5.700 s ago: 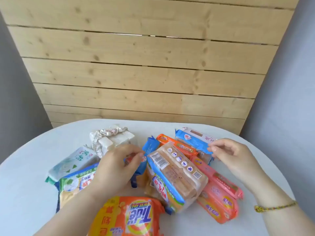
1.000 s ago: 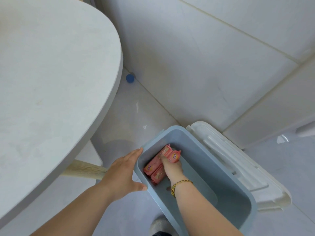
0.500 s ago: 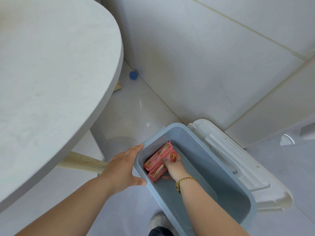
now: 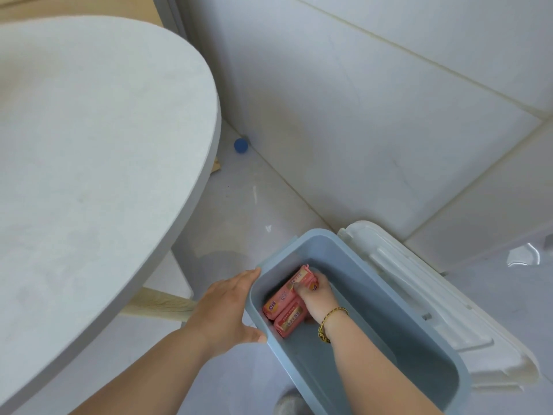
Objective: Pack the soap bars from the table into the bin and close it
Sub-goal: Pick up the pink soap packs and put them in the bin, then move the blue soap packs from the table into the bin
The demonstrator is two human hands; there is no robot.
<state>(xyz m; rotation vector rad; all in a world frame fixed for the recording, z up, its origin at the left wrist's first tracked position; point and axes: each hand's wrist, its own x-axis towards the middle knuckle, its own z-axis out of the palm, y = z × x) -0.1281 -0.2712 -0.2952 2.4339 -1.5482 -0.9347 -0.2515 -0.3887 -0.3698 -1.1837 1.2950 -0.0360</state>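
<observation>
**Q:** Head view, looking down past the table (image 4: pixel 89 145) to the floor. Which step is shown?

**A:** Placing. The bin (image 4: pixel 389 354) stands open on the floor, right of the table. Its white lid (image 4: pixel 434 295) lies open along its far-right side. Two pink bars (image 4: pixel 282 304) lie side by side on the bottom, against the left end wall.

**Q:** And the hands?

**A:** Apart. The right hand (image 4: pixel 314 295), with a bracelet (image 4: pixel 332 322) at the wrist, is down inside the bin, its fingers curled over the far end of the bars. The left hand (image 4: pixel 227 313) is outside, laid against the left end wall. Its fingers are straight and its spread thumb touches the rim. It appears to steady the bin.

**Q:** How far along is the task?

**A:** Early, by judgement: most of the bin's bottom is bare, and the lid is not yet shut. How many bars are on the table cannot be told, since only part of it is in frame.

**Q:** What does the next move call for?

**A:** Letting go of the bars without knocking them out of line. The right hand then lifts straight up, clear of the rim, and crosses to the table for more. Keeping the row tight against the wall should leave room for the others. The lid swings over only once the last bar is in.
</observation>
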